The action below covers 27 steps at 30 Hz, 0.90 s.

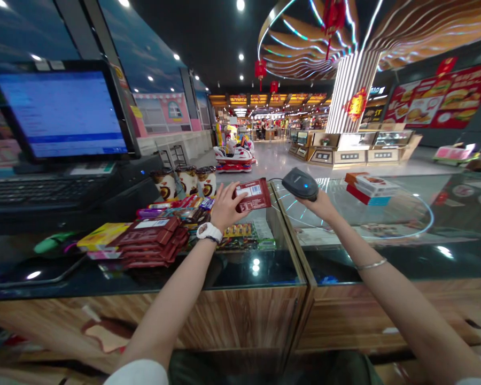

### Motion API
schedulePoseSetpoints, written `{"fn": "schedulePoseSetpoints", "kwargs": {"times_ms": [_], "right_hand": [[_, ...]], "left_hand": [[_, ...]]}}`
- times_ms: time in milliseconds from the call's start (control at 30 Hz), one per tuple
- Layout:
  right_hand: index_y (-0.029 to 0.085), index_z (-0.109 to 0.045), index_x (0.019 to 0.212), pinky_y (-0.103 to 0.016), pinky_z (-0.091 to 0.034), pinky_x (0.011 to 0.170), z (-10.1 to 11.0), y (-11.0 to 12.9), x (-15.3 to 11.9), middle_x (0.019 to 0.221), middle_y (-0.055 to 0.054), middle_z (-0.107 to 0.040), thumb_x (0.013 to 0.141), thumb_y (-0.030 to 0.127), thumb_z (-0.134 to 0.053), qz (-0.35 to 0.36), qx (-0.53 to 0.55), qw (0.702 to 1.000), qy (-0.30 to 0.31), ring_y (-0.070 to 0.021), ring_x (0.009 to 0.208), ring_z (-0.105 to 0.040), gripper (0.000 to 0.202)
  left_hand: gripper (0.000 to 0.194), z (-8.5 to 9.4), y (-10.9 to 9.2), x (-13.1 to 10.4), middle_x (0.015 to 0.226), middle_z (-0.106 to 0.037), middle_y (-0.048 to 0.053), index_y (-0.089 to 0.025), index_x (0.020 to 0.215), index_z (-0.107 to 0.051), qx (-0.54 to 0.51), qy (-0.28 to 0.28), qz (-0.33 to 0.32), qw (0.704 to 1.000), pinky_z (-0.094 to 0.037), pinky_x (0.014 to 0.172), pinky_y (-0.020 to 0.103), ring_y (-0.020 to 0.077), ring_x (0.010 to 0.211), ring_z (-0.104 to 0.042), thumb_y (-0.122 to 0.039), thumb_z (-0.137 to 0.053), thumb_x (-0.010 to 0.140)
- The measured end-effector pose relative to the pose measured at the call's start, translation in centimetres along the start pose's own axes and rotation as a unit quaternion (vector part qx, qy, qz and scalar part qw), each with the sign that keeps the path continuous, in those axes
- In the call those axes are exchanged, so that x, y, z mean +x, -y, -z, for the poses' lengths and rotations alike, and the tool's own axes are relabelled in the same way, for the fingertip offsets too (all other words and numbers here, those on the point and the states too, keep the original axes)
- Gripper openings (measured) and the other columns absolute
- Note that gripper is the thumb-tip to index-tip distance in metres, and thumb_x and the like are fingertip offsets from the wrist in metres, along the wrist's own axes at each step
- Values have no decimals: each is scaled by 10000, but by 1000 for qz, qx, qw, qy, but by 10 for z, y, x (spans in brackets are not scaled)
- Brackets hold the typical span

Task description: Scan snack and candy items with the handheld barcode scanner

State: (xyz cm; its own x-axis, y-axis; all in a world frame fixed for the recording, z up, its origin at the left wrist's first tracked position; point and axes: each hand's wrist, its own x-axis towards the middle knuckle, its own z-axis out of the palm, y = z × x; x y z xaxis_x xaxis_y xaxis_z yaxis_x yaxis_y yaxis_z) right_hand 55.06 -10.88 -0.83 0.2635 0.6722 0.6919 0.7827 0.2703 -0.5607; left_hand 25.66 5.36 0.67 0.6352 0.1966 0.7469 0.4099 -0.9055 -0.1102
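Note:
My left hand, with a white watch at the wrist, is closed on a brown-red snack packet, whose pale barcode label faces me. To its right, my right hand grips the handle of a dark barcode scanner with a small blue light lit. The scanner head is beside the packet, with a small gap between them. Left of my left hand lies a stack of similar brown packets, and behind it a heap of colourful wrapped snacks.
At the left stand a monitor and a keyboard. Several cups line the counter's back, and a yellow box lies beside the stack. Small boxes rest on the right glass counter. A seam divides the two counters.

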Motion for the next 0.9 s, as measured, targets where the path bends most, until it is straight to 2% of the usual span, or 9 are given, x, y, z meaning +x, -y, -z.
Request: {"fn": "schedulePoseSetpoints", "kwargs": {"times_ms": [133, 267, 467, 900], "right_hand": [[202, -713, 1052, -362, -524, 718, 2, 18, -5, 846, -56, -763, 739, 385, -701, 11, -154, 983, 100, -295, 813, -706, 364], [216, -696, 1145, -304, -473, 677, -2, 38, -9, 851, -66, -769, 776, 375, -684, 28, -247, 954, 166, -282, 802, -713, 402], [188, -667, 1202, -309, -448, 675, -3, 51, -10, 911, -97, -776, 833, 404, -630, 7, -300, 935, 188, -304, 852, -723, 430], [188, -674, 1165, -293, -422, 663, -2, 53, -9, 906, -96, -775, 835, 395, -605, -3, -299, 934, 195, -298, 864, -723, 396]], "left_hand": [[447, -2, 3, -1, 1489, -505, 138, -238, 1171, -677, 12, 14, -6, 1000, -245, 1219, 599, 340, 1388, -462, -354, -771, 750], [452, -5, 7, -3, 1480, -509, 164, -209, 1165, -675, 30, 25, -10, 999, -243, 1225, 585, 341, 1392, -461, -334, -781, 744], [441, -7, 13, -4, 1487, -508, 155, -211, 1157, -663, 32, 42, 7, 999, -228, 1231, 593, 338, 1413, -441, -324, -784, 748], [378, -7, 13, -5, 1460, -537, 158, -209, 1092, -663, 37, 50, 17, 998, -231, 1231, 585, 338, 1407, -451, -360, -770, 762]]}}
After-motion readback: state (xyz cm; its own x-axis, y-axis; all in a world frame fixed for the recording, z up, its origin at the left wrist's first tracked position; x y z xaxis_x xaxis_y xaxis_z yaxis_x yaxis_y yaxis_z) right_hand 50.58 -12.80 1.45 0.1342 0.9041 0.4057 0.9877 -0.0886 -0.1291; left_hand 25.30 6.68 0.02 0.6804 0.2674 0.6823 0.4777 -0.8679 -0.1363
